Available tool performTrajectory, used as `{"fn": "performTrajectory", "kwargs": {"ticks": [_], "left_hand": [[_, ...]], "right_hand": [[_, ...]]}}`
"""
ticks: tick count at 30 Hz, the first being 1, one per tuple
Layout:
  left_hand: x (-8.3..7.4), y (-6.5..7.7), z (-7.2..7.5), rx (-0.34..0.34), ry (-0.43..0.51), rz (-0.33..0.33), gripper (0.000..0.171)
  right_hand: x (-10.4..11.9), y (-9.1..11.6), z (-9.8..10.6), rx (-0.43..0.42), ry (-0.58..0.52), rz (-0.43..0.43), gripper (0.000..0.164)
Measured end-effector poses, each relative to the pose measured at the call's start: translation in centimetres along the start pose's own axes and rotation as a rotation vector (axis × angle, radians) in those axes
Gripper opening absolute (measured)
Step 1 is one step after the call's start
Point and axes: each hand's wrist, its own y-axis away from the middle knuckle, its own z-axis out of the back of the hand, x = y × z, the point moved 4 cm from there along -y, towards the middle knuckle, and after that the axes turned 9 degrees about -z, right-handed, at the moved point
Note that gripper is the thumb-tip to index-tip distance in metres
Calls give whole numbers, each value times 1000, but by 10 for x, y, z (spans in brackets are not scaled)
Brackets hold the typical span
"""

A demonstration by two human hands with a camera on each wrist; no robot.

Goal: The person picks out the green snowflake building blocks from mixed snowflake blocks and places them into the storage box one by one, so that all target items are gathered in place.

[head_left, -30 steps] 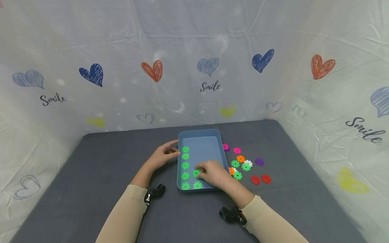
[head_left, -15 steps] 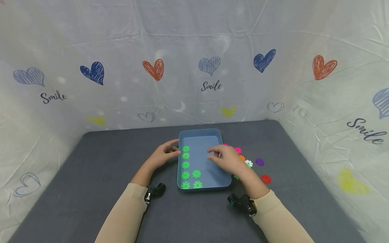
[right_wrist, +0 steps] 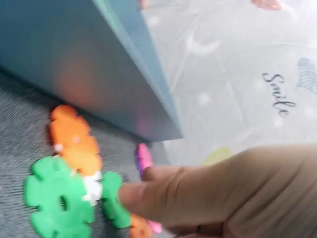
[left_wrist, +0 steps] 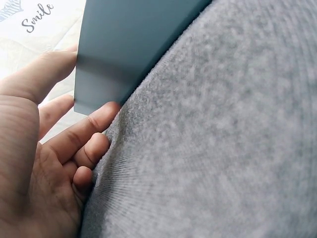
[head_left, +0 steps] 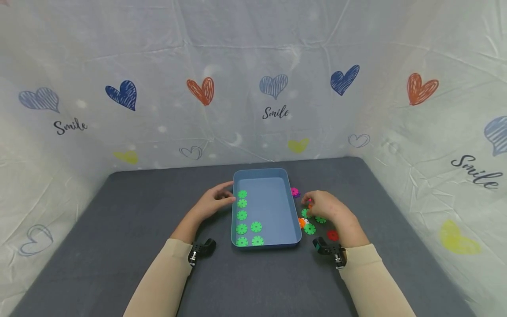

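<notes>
A blue tray (head_left: 263, 193) holds flat green notched discs (head_left: 242, 215) on its left side. In the head view, five stand in a left column and two more form a second column near the front. My left hand (head_left: 211, 203) rests against the tray's left wall; the left wrist view has its fingers touching the outer side of the tray (left_wrist: 114, 54). Over the loose discs right of the tray is my right hand (head_left: 328, 207), thumb and forefinger apart. In the right wrist view my right thumb (right_wrist: 148, 198) overlaps a green disc (right_wrist: 113, 201); contact is unclear.
Beside the tray's right wall lie more discs: orange (right_wrist: 74, 141), white (right_wrist: 92, 188), green (head_left: 310, 229), pink (head_left: 295, 192) and red (head_left: 332, 235). My right hand hides part of them. A printed cloth (head_left: 237, 110) hangs behind the grey table (head_left: 158, 198).
My right hand has let go of a green disc in the second column, left the tray and moved right to the loose discs. My left hand stays at the tray.
</notes>
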Motion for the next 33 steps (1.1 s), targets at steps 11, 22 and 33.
{"fn": "performTrajectory", "kwargs": {"ticks": [11,22,33], "left_hand": [[3,2,-1,7,-20,13,67],[10,7,-5,10,32,-2,67],[0,0,-2,21,34,-4,67]], "right_hand": [[-11,6,11,31,-82,2,28],[45,20,41,22,-515,186,30],[96,-1,-33,63,-301,229,34]]}}
